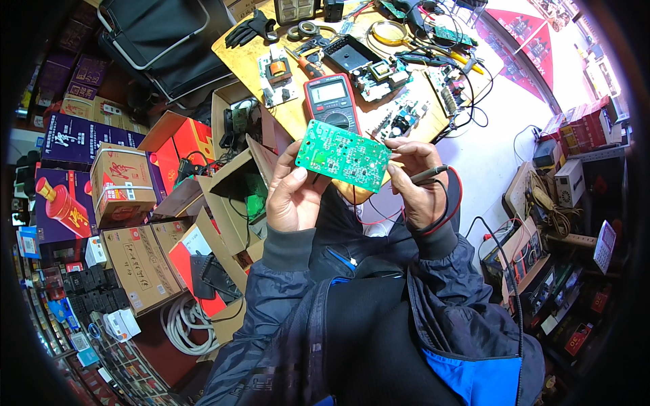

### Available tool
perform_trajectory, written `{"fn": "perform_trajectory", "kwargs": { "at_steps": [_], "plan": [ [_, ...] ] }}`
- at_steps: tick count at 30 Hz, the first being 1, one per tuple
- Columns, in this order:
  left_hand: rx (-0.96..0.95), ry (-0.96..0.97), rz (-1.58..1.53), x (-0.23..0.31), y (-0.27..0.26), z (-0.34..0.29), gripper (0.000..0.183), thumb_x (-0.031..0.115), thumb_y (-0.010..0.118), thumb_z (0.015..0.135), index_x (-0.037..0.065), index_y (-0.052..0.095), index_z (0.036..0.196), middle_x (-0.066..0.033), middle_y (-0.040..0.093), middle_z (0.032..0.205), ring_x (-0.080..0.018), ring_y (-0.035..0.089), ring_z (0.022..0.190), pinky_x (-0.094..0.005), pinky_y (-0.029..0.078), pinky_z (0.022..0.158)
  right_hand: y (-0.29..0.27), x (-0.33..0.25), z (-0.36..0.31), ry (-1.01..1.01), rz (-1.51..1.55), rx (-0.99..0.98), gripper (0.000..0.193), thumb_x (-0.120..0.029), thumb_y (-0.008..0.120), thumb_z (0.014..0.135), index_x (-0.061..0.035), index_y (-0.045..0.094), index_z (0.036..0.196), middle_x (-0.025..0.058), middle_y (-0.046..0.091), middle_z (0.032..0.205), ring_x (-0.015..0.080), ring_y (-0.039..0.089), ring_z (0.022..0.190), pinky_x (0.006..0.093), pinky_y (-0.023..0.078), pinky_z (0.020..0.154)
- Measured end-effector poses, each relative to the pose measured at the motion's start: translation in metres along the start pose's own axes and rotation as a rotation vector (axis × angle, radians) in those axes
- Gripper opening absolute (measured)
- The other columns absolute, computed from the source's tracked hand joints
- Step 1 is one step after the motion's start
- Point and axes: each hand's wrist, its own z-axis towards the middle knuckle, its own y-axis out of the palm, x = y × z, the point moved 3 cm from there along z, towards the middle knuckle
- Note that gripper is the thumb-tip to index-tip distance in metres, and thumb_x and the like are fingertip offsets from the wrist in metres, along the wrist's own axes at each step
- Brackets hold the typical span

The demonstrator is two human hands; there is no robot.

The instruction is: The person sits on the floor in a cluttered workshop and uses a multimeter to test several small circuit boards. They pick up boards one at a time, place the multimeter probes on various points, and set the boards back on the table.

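Observation:
A green circuit board (344,156) is held up over my lap, its soldered side facing me. My left hand (292,193) grips its left end between thumb and fingers. At the board's right edge, my right hand (418,183) has its fingers closed, with a dark multimeter probe (429,174) lying across them. Black and red leads hang from this hand and loop below the board. Just beyond the board, a red multimeter (330,100) with a grey display rests on the table, partly covered by the board's top edge.
The wooden table (245,59) carries a black glove (250,30), a black plastic case (349,53), a magnifying glass (389,32), tape rolls and several loose circuit boards (405,116). Open cardboard boxes (227,177) crowd my left. A coiled grey cable (184,326) lies below them. Shelved equipment (569,183) stands right.

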Motion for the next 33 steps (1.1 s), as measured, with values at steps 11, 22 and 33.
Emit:
{"fn": "perform_trajectory", "kwargs": {
  "at_steps": [11,22,33],
  "plan": [
    [-0.043,0.023,-0.03,0.0021,0.0028,0.0011,0.045,0.004,0.061,0.091,0.003,0.057,0.136,-0.013,0.065,0.13,-0.0276,0.063,0.121,-0.0493,0.049,0.109,0.0011,0.0007,0.0,0.022,0.008,-0.006,0.028,0.0,0.064,0.095,-0.0036,0.057,0.121,0.0136,0.062,0.129,0.0105,0.061,0.091,0.0224,0.049,0.063],
    [-0.002,0.002,0.057,0.0006,0.0041,-0.0018,0.041,0.012,0.061,0.096,0.005,0.058,0.137,-0.0118,0.065,0.132,-0.0255,0.063,0.122,-0.0504,0.05,0.108,-0.0072,-0.0021,0.0004,-0.038,-0.236,-0.078,0.02,-0.003,0.064,0.093,-0.0001,0.071,0.112,0.0138,0.064,0.123,0.0114,0.062,0.07,0.025,0.051,0.061],
    [0.071,0.013,0.068,-0.0016,0.0018,-0.0027,0.042,0.012,0.062,0.097,0.005,0.057,0.139,-0.0119,0.063,0.135,-0.0261,0.059,0.127,-0.0487,0.047,0.11,-0.0051,-0.0053,-0.0013,-0.089,-0.321,-0.081,0.018,0.0,0.067,0.09,0.0004,0.073,0.107,0.014,0.067,0.122,0.0142,0.066,0.081,0.0267,0.054,0.068]
  ]
}}
